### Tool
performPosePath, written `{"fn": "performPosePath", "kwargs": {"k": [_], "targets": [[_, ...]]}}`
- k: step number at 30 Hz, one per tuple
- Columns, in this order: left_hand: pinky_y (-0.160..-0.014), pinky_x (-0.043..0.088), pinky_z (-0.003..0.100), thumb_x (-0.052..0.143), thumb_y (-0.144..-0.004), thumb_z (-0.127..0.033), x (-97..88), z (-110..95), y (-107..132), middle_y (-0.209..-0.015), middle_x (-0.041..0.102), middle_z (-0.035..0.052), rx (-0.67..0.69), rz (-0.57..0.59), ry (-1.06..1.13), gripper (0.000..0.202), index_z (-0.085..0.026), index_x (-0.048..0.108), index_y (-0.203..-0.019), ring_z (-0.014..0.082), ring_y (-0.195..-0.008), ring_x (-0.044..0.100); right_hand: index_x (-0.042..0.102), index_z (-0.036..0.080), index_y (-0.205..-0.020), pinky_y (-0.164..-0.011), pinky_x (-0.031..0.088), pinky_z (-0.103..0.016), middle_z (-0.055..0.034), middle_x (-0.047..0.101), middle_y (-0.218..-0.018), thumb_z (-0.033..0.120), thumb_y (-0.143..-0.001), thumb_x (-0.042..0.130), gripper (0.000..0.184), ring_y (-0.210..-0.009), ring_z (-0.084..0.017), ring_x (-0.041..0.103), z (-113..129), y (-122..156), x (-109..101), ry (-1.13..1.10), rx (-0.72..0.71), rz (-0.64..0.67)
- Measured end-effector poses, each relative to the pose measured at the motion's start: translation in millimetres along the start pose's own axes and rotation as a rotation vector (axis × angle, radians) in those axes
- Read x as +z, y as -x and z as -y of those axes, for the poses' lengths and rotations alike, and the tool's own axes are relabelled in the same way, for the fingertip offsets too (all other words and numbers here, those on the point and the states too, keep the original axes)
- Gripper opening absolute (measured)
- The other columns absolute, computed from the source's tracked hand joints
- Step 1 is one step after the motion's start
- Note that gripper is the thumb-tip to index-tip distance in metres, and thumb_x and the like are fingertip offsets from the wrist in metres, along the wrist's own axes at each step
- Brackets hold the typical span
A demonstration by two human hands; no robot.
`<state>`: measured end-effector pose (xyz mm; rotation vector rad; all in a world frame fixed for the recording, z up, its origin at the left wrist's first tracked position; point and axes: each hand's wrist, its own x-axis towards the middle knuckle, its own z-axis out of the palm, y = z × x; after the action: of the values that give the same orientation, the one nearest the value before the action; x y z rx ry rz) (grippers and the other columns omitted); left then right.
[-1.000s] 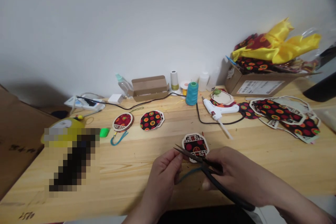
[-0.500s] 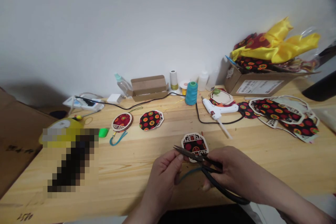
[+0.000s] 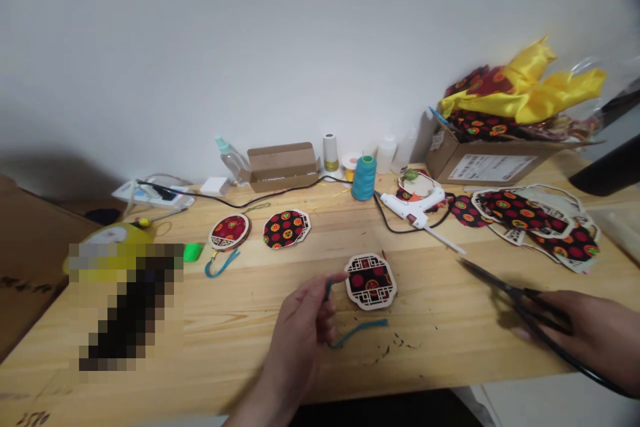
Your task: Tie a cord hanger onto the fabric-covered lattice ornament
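Left grip (image 3: 303, 317) pinches a teal, seemingly flat cord (image 3: 356, 331) while right grip (image 3: 595, 330) wraps black-handled, pointed metal scissors (image 3: 515, 293)

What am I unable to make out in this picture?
All in the head view:
- Cord: stretch inside the left hand, hidden by it.
- Scissors: handles partly covered by the right hand.
- Label: print too small.
- Left carton: cut off by the left edge.

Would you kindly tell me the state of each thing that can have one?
Left hand: holding teal cord
Teal cord: end trailing
Right hand: gripping scissors
Scissors: blades apparently closed
Framed patterned piece: lying flat
Glue gun: lying down, power unclear
Small carton: lid open
Large carton: open, heaped full
Thread cone: upright
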<state>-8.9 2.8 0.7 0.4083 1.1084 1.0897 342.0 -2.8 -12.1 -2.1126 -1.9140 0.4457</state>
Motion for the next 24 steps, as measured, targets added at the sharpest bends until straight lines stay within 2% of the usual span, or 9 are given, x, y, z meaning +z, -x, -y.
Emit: {"fn": "performPosePath", "kwargs": {"k": [3,5,9,10,12,15,17,21,24], "targets": [[-0.042,0.013,0.018,0.052,-0.076,-0.054,3.3,-3,2,-0.053,0.025,-0.0081,-0.087,0.008,0.083,0.051,-0.011,0.065,-0.099,0.0050,-0.045,0.016,0.064,0.022,-0.061,-0.049,0.040,-0.031,-0.0101,0.064,-0.059,0.041,-0.072,0.061,0.022,-0.050,-0.019,0.059,-9,-3,-3,0.122,0.087,0.217],[-0.043,0.013,0.018,0.047,-0.076,-0.059,3.7,-4,3,-0.052,0.026,-0.0075,-0.122,0.023,0.114,0.058,-0.010,0.064,-0.104,0.0056,-0.046,0.017,0.064,0.022,-0.063,-0.051,0.041,-0.032,-0.0104,0.064,-0.062,0.041,-0.075,0.057,0.023,-0.054,-0.020,0.060,-5,-5,-5,0.182,0.099,0.239],[-0.044,0.015,0.018,0.040,-0.077,-0.064,3.5,-2,6,-0.054,0.027,-0.0060,-0.115,0.098,0.139,0.067,-0.012,0.060,-0.113,0.0069,-0.048,0.020,0.066,0.018,-0.078,-0.062,0.043,-0.037,-0.0139,0.064,-0.077,0.039,-0.077,0.052,0.025,-0.069,-0.026,0.061,30,-5,-2,0.239,-0.030,0.008],[-0.045,0.015,0.018,0.041,-0.075,-0.065,4.1,-2,7,-0.055,0.028,-0.0056,-0.101,0.111,0.138,0.068,-0.013,0.060,-0.114,0.0072,-0.048,0.022,0.067,0.017,-0.086,-0.067,0.044,-0.039,-0.0145,0.064,-0.088,0.038,-0.077,0.052,0.027,-0.076,-0.027,0.060,46,-4,1,0.167,-0.091,-0.069],[-0.044,0.015,0.019,0.046,-0.071,-0.067,6.2,0,8,-0.058,0.028,-0.0051,-0.068,0.122,0.127,0.070,-0.014,0.059,-0.115,0.0074,-0.050,0.023,0.065,0.020,-0.098,-0.073,0.045,-0.036,-0.0109,0.063,-0.097,0.039,-0.081,0.049,0.031,-0.085,-0.024,0.059,86,-2,12,-0.190,-0.229,-0.014],[-0.044,0.016,0.020,0.050,-0.066,-0.070,9.2,2,10,-0.059,0.030,-0.0050,-0.044,0.152,0.079,0.075,-0.018,0.056,-0.120,0.0076,-0.050,0.023,0.064,0.021,-0.102,-0.063,0.047,-0.028,-0.0056,0.063,-0.086,0.037,-0.077,0.057,0.029,-0.075,-0.017,0.058,144,1,33,-0.684,-0.250,0.300],[-0.045,0.016,0.020,0.048,-0.065,-0.071,9.0,4,10,-0.058,0.032,-0.0048,-0.022,0.203,0.040,0.078,-0.021,0.052,-0.124,0.0080,-0.049,0.022,0.064,0.020,-0.102,-0.065,0.046,-0.027,-0.0036,0.061,-0.084,0.032,-0.072,0.064,0.033,-0.074,-0.015,0.056,170,0,46,-0.901,-0.215,0.426],[-0.047,0.020,0.022,0.044,-0.069,-0.070,3.6,10,13,-0.061,0.038,-0.0031,0.053,0.257,-0.040,0.074,-0.026,0.048,-0.128,0.0093,-0.051,0.026,0.068,0.020,-0.094,-0.062,0.043,-0.025,0.0011,0.056,-0.071,0.026,-0.063,0.072,0.032,-0.066,-0.012,0.051,189,-1,60,-1.067,-0.163,0.525],[-0.048,0.022,0.022,0.045,-0.070,-0.069,-0.4,14,14,-0.063,0.040,-0.0024,0.073,0.264,-0.099,0.073,-0.027,0.045,-0.130,0.0102,-0.053,0.027,0.070,0.019,-0.077,-0.064,0.045,-0.026,0.0008,0.058,-0.068,0.022,-0.068,0.068,0.010,-0.066,-0.012,0.054,192,-2,59,-1.136,-0.207,0.540]]}}
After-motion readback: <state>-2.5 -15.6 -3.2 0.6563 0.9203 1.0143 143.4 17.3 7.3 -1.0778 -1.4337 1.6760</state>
